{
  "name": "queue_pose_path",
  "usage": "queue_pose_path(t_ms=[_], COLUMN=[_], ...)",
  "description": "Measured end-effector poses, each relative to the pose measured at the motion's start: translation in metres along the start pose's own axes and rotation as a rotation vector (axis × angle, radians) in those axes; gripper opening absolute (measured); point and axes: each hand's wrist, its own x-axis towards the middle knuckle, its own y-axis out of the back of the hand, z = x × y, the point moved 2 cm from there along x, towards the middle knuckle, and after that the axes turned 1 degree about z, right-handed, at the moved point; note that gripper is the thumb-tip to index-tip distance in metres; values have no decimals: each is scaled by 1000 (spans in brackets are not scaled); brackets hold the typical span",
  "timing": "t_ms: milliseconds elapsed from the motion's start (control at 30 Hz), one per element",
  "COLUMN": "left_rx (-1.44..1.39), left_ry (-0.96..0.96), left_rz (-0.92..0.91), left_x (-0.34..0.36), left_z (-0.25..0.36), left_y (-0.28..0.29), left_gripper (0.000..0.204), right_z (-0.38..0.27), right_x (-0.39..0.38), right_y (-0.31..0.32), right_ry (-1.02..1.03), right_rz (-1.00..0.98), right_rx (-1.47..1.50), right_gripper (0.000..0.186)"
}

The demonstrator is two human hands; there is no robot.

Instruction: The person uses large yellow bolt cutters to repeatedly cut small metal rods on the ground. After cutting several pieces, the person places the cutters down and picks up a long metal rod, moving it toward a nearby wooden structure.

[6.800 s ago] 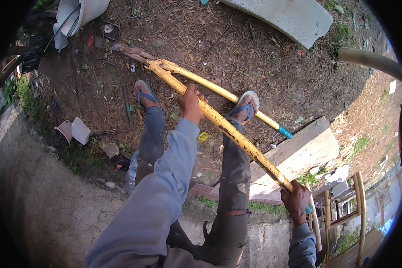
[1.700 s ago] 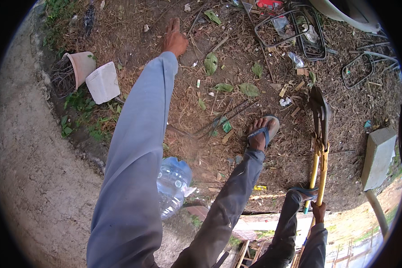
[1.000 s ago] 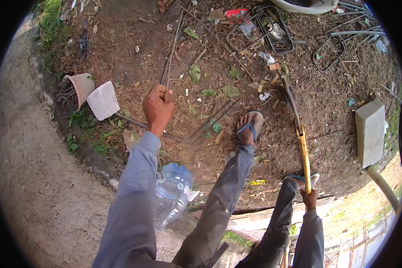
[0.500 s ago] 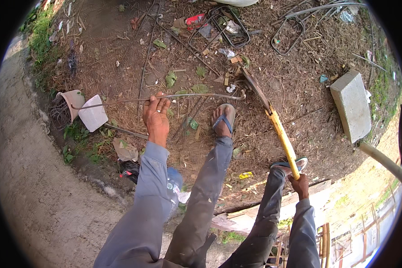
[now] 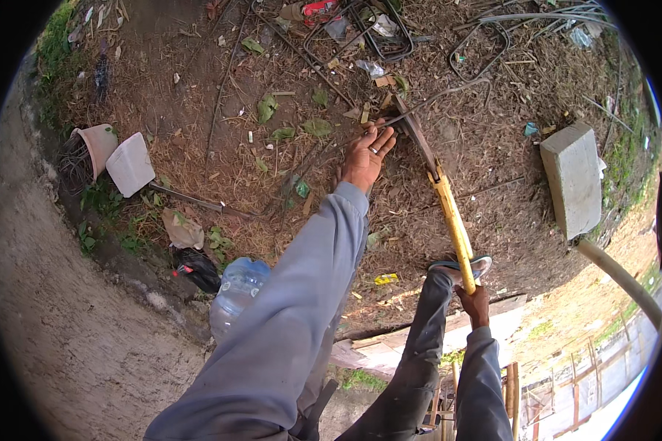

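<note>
The rod (image 5: 449, 91) has moved right to the blades (image 5: 419, 141) of the bolt cutter (image 5: 452, 213), well inside the ground's left edge (image 5: 70, 191). The left hand's (image 5: 366, 158) half-curled fingers hold it; the right hand (image 5: 474, 306) wraps the handle (image 5: 457, 229).

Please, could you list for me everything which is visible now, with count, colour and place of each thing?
Bolt cutter: one, yellow with brownish blades, right of centre
Metal rod: one, dark, crossing the blades
Metal bars: several, dark and grey, top
Concrete block: one, grey, right
Pole: one, tan, right
Pot: one, pinkish, left
Boxy object: one, white, beside pot
Plastic bottle: one, clear bluish, lower left
Bag: one, black, left of bottle
Leaves: several, green, upper middle
Small litter: uncountable, mixed, scattered
Left hand: one, grey-blue sleeve, on rod
Right hand: one, grey-blue sleeve, on cutter's handle
</note>
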Motion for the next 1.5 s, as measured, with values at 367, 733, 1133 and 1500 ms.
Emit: queue_pose_path(t_ms=[367, 733, 1133, 1500], left_rx=[1786, 1747, 1697, 1531], left_ry=[-705, -819, -661, -575], left_rz=[375, -93, -7, 45], left_x=[-21, 6, 58, 57], left_z=[64, 99, 94, 63], left_y=[18, 12, 21, 30], left_gripper=[47, 28, 30, 29], right_z=[-15, -17, -38, -73], right_x=[-3, -4, -34, -67], right_y=[12, 8, 31, 55], right_ry=[-44, 11, -128, -77], right_rz=[-4, 10, -45, -97], right_rx=[15, 23, -102, -122], right_gripper=[44, 41, 46, 43])
